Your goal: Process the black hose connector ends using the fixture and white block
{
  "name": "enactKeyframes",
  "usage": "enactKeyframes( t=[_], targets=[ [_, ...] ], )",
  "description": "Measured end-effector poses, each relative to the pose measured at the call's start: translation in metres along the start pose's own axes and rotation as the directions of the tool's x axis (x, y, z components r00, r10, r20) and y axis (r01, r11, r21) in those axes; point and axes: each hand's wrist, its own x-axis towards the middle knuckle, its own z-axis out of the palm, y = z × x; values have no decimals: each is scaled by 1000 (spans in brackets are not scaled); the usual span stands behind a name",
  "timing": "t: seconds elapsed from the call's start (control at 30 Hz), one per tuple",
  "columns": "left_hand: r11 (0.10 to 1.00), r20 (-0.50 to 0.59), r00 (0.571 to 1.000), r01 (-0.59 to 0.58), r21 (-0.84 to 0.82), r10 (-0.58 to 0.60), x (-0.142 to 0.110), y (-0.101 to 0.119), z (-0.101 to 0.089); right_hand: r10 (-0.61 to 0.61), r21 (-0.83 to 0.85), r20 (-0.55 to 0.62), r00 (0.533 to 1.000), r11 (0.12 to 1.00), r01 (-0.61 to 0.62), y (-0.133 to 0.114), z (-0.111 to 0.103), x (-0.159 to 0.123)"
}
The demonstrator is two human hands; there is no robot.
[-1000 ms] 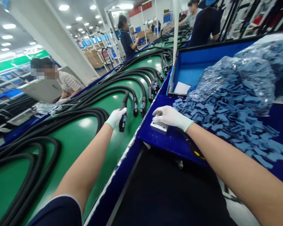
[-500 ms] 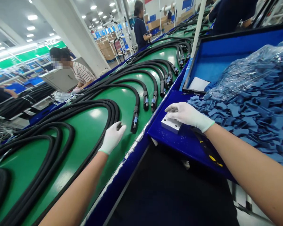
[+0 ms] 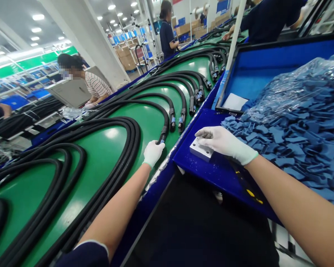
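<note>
Rightward and slightly up the frame has gone the left hand (image 3: 153, 152), its fingers now closed on a black hose end (image 3: 164, 131) near centre. The right hand's (image 3: 225, 142) fingers bend over a metal block (image 3: 200, 153); I cannot tell if they grip anything. Neighbouring ends (image 3: 172, 125) already carry light-blue pieces (image 3: 173, 119); loose foam (image 3: 295, 148) remains, right.

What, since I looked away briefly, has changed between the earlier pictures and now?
The white-gloved left hand held the end of a long black flexible hose a second ago, then let go; now it has moved right and forward and appears closed on that end again. The white-gloved right hand is still at the silver rectangular metal block.
</note>
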Motion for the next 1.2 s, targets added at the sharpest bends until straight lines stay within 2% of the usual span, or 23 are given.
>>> enactKeyframes(
  t=[0.1,0.17,0.27,0.33,0.4,0.5,0.57,0.6,0.67,0.77,0.87,0.97,1.03,1.13,1.2],
  targets=[
    [999,11,1000,-29,-42,29,13,17,1,10,16,13,1000,1000,-10,0,1,0],
    [995,4,997,-74,-70,75,21,27,-5,-2,-1,0,1000,1000,2,0,2,-2],
    [992,-33,992,-126,-32,125,13,20,-33,-16,-14,-21,1000,1000,16,1,2,-6],
    [991,-66,990,-118,68,123,-14,-6,-64,-7,16,-16,1000,1000,7,1,2,-8],
    [977,-76,994,-64,203,81,-56,-45,-98,-3,38,-9,1000,999,3,3,1,-9],
    [914,30,996,63,400,-81,-127,-105,-141,0,13,-6,1000,1000,0,4,0,-7],
    [864,109,974,124,488,-201,-158,-133,-156,7,-16,-2,1000,1000,-7,5,0,-5],
    [849,143,961,132,512,-236,-165,-141,-158,9,-35,-6,1000,999,-9,5,1,-4],
    [844,177,950,132,520,-257,-162,-146,-156,-3,-98,-30,1000,995,0,5,3,-4],
    [880,148,970,103,465,-192,-130,-135,-142,-23,-167,-53,998,986,14,4,6,-5],
    [930,153,981,53,365,-116,-99,-120,-134,-18,-134,-54,998,991,11,4,5,-6],
    [983,236,970,13,183,-57,-81,-103,-140,-27,-155,-73,997,988,15,0,4,-8],
    [1000,291,957,-12,5,10,-75,-85,-146,-77,-192,-71,995,979,62,-9,11,-14],
    [958,330,929,-72,-277,165,-78,-42,-143,-194,-139,30,981,971,196,-27,42,-35],
    [842,295,913,-88,-532,281,-87,-4,-131,-231,-30,124,965,971,236,-38,76,-52]
  ],
)
